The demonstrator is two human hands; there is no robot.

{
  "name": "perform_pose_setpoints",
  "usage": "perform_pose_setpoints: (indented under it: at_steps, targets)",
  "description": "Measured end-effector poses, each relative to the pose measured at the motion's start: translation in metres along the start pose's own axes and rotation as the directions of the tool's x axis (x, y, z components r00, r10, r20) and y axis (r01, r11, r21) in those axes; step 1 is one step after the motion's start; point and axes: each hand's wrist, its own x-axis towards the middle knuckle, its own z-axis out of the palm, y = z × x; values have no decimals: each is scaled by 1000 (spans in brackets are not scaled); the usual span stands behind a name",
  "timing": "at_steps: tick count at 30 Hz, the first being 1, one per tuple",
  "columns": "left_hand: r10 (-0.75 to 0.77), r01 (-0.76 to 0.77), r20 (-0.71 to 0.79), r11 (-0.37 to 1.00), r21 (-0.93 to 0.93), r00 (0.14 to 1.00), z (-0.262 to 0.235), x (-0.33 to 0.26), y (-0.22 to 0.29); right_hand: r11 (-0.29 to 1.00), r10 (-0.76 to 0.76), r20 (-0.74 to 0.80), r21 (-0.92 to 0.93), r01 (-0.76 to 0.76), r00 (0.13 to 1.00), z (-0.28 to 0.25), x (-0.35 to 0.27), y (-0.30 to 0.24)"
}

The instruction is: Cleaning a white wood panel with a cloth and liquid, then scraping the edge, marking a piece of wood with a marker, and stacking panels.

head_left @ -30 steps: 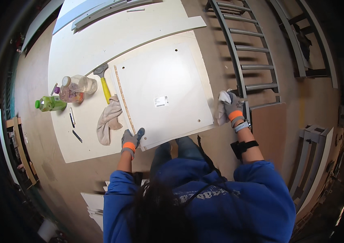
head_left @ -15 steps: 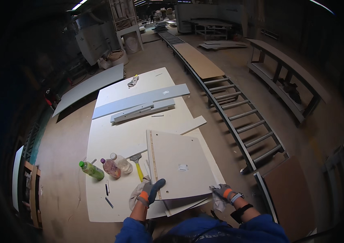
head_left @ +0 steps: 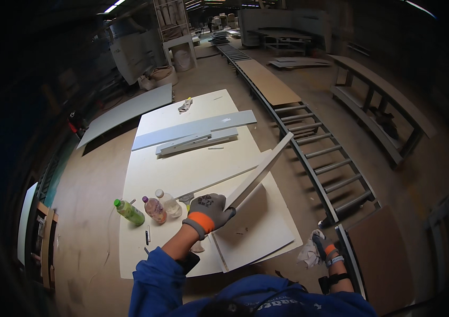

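My left hand (head_left: 209, 212), in a grey glove with an orange cuff, grips the near end of a white panel (head_left: 260, 171). The panel is raised and tilted steeply, seen almost edge-on. Beneath it lies another pale panel (head_left: 256, 232) on the white worktable (head_left: 182, 174). Off the table's right side, my right hand (head_left: 321, 244), gloved the same way, is closed on a crumpled white rag (head_left: 309, 252). A scraper (head_left: 186, 198) is mostly hidden behind my left hand. Beside it stand a clear bottle (head_left: 169, 204), a purple-capped bottle (head_left: 154, 210) and a tilted-looking green bottle (head_left: 129, 212).
Grey-blue boards (head_left: 192, 129) and narrow strips (head_left: 198, 141) lie across the table's middle. A glove-like cloth (head_left: 185, 105) sits at its far end. To the right runs a roller conveyor (head_left: 319, 153) bearing a brown board (head_left: 269, 82). A brown panel (head_left: 377, 259) stands near right.
My left hand has lifted the panel from lying flat to a steep tilt, uncovering the one below. My right hand has left the panel's corner and moved right with the rag.
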Motion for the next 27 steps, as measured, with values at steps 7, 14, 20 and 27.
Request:
perform_pose_setpoints:
  at_steps: [7,14,20,27]
  targets:
    - [184,-185,-135,983,4,974,83,-69,39,993,34,-44,119,-29,998,-3,-26,6]
    - [346,-346,44,938,3,937,214,-106,55,933,99,-148,358,-40,984,-11,-49,-24]
    - [396,-392,103,918,-57,912,287,-103,31,982,125,-94,156,-110,988,-36,-27,26]
    - [386,-389,70,921,25,920,300,-102,20,939,50,-58,344,-27,997,-20,-6,-36]
